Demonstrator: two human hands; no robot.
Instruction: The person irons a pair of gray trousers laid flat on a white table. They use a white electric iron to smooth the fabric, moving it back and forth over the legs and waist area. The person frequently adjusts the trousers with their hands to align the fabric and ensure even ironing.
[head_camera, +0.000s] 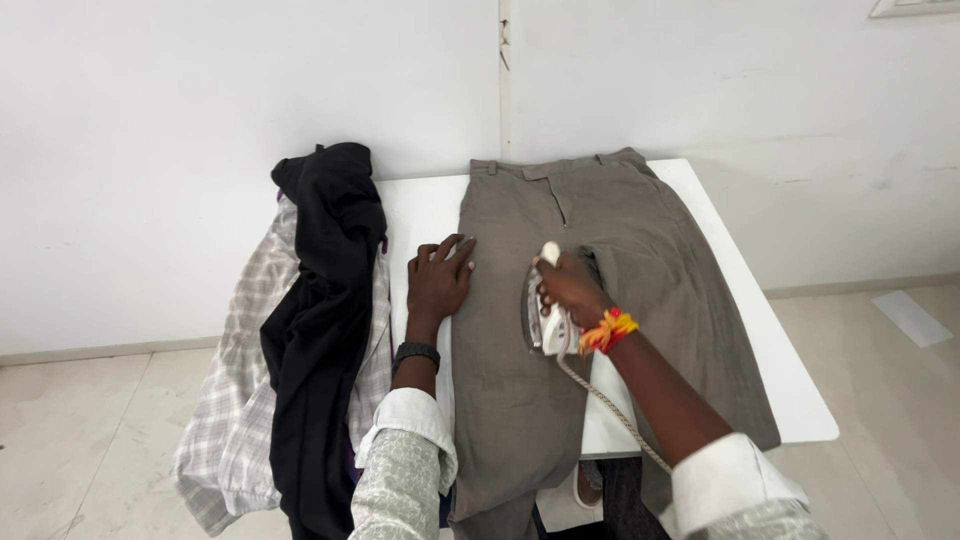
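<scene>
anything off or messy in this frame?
Mostly tidy. The black garment and checked shirt lie heaped, hanging off the white table's left edge. The iron in the right hand looks tipped on its side.

A black garment is lying over a grey checked shirt, both hanging off the white table's left end. A white wall is standing behind.

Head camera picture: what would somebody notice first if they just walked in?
Probably the iron in the right hand, tipped on its edge over grey trousers spread across the white table. The left hand lies flat at the trousers' left edge. Further left, a black garment lies on a checked shirt, both hanging off the table's side.
</scene>
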